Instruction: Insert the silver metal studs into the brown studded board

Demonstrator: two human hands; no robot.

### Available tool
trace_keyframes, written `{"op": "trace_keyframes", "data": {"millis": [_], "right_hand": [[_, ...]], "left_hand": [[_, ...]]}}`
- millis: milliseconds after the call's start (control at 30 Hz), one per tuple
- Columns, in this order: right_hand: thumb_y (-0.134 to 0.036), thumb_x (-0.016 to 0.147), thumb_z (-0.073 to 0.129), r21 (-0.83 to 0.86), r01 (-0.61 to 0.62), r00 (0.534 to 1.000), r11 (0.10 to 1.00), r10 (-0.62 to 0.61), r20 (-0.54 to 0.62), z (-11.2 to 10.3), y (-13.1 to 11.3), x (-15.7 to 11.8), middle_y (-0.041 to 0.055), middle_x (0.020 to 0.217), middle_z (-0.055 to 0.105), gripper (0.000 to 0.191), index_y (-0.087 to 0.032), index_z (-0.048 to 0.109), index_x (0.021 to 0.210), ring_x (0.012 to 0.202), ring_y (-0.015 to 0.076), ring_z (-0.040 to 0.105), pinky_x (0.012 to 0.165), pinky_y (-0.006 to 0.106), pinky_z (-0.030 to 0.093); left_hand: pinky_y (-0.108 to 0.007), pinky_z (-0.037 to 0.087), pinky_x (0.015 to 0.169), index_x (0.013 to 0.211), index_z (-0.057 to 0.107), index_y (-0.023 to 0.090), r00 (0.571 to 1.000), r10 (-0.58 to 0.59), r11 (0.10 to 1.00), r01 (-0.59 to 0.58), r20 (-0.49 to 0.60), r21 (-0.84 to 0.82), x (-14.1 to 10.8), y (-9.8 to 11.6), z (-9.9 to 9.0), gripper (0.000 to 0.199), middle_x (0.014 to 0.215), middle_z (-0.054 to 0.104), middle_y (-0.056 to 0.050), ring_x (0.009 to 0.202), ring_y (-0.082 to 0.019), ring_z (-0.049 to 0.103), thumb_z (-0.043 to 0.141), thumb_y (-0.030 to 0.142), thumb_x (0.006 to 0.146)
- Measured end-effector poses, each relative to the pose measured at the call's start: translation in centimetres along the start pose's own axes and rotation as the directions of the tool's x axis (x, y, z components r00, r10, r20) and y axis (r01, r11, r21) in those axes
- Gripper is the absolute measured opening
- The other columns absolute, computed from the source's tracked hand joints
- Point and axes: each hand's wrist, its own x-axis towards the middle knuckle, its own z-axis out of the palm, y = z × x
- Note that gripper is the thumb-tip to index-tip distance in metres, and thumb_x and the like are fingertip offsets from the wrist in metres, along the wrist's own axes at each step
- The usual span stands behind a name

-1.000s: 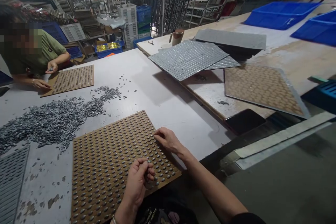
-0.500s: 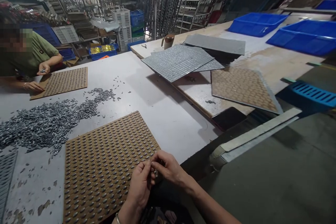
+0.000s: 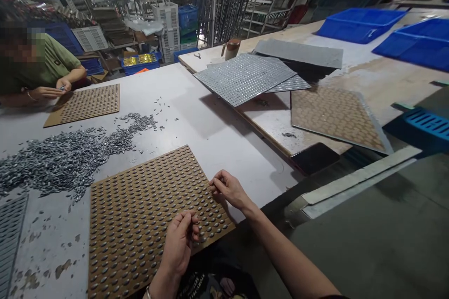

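Note:
A brown board (image 3: pixel 97 224) with rows of small, shiny grey oval pieces lies in front of me. Over its lower right part is my left hand (image 3: pixel 179 240), fingers curled in and thumb pressed to the index finger; whatever it may hold is hidden. At the board's right edge, my right hand (image 3: pixel 228 188) pinches with thumb and forefinger close to the outermost pieces. Anything between those fingertips is too small to make out. Beyond the board's far left corner spreads a heap of loose grey oval pieces (image 3: pixel 63 159).
Across the table, a person in a green shirt (image 3: pixel 58 58) handles another studded board (image 3: pixel 94 103). Ribbed grey sheets (image 3: pixel 245 77), a patterned panel (image 3: pixel 329 114), a phone (image 3: pixel 315 158) and a mug (image 3: pixel 232 49) lie to the right. Blue bins (image 3: pixel 361 25) stand farther back.
My hands, together before, are now apart. The right moved up along the board's right edge; the left stayed low over the board. The co-worker's hands came together.

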Motion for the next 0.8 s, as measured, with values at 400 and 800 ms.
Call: {"op": "trace_keyframes", "data": {"millis": [400, 800], "right_hand": [[-0.027, 0.081, 0.053, -0.408, 0.136, 0.990, 0.903, -0.108, 0.090, -0.4, 0.7, 1.2, 0.0001, 0.078, 0.069, 0.014, -0.020, 0.066, 0.082, 0.072, 0.0150, 0.061, 0.068, 0.025, 0.046], [-0.020, 0.076, 0.055, -0.595, 0.134, 0.987, 0.793, -0.055, 0.149, -0.3, 0.5, 3.3, 0.0001, 0.075, 0.067, 0.009, -0.020, 0.063, 0.080, 0.068, 0.0143, 0.058, 0.064, 0.024, 0.040]], "left_hand": [[-0.017, 0.041, 0.048, 0.089, 0.065, 0.013, 1.000, -0.003, 0.998, 0.002, -0.003, -0.058, 0.0, -0.4, -0.9, 0.036, 0.074, 0.062, -0.003, 0.059, -0.008, 0.054, 0.083, 0.033, 0.064], [-0.018, 0.042, 0.048, 0.090, 0.064, 0.012, 0.999, -0.044, 0.994, 0.041, -0.027, -0.100, 0.3, -0.3, -1.2, 0.025, 0.075, 0.060, -0.003, 0.059, -0.009, 0.054, 0.077, 0.025, 0.073]]}}
